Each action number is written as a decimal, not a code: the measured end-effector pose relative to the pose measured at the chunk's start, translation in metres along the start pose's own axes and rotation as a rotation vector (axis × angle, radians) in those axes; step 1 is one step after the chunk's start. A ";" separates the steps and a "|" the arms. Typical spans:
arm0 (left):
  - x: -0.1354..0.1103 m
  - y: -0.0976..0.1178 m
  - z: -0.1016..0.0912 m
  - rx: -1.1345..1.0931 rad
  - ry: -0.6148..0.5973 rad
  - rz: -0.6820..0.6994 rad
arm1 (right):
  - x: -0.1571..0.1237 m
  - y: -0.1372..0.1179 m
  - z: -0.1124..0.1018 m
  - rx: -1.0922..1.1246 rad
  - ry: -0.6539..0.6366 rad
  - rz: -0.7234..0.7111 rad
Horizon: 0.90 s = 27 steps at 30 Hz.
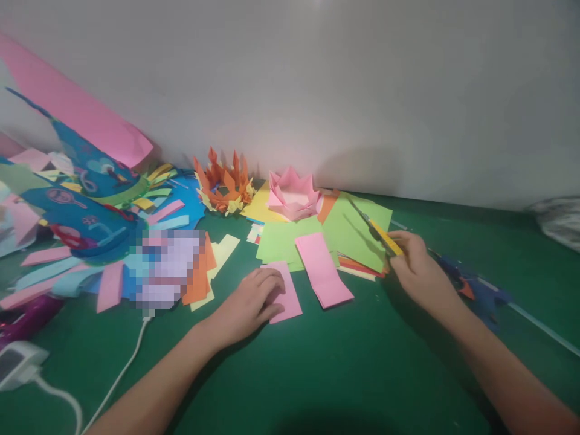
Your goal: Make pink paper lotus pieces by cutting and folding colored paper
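Observation:
In my right hand [414, 260] is a yellow utility knife [386, 237], its long thin dark end pointing up and left over green paper sheets [357, 232]. My left hand [254, 296] rests on a small pink paper rectangle [289, 302], pressing it to the table with loosely bent fingers. Just right of that sheet lies a longer folded pink paper strip [324, 272], which neither hand touches. Its upper end overlaps the green sheets.
Behind the sheets stand a pink folded paper crown [294, 196] and an orange paper crown [224, 190]. Blue cone hats [97, 232] with paper strips crowd the left side. A white cable [133, 356] crosses the green table [326, 368]. Dark blue scraps [480, 296] lie right.

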State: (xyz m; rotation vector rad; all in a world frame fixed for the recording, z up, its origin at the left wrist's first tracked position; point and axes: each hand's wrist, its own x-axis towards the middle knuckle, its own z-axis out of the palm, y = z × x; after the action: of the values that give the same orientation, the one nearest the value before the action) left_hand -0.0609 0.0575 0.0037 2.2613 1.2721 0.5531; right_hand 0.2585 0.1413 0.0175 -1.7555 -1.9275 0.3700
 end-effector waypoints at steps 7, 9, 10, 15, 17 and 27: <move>-0.010 -0.003 -0.016 -0.097 -0.057 -0.070 | -0.072 -0.043 -0.002 0.431 -0.460 0.017; -0.011 -0.005 -0.017 -0.120 -0.072 -0.093 | -0.085 -0.048 0.003 0.379 -0.462 -0.044; -0.012 -0.007 -0.017 -0.128 -0.076 -0.099 | -0.089 -0.048 0.005 0.344 -0.443 -0.072; -0.013 -0.009 -0.015 -0.145 -0.076 -0.100 | -0.094 -0.039 0.013 0.164 -0.368 -0.256; -0.013 -0.008 -0.016 -0.145 -0.081 -0.102 | -0.094 -0.036 0.014 0.094 -0.366 -0.308; -0.007 -0.004 -0.022 -0.097 -0.174 -0.050 | -0.089 -0.030 0.015 -0.056 -0.324 -0.575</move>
State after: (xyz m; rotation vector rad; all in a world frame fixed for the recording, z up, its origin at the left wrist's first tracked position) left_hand -0.0789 0.0581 0.0183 2.1409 1.1869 0.3822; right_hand 0.2290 0.0523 0.0045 -1.1391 -2.5799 0.4053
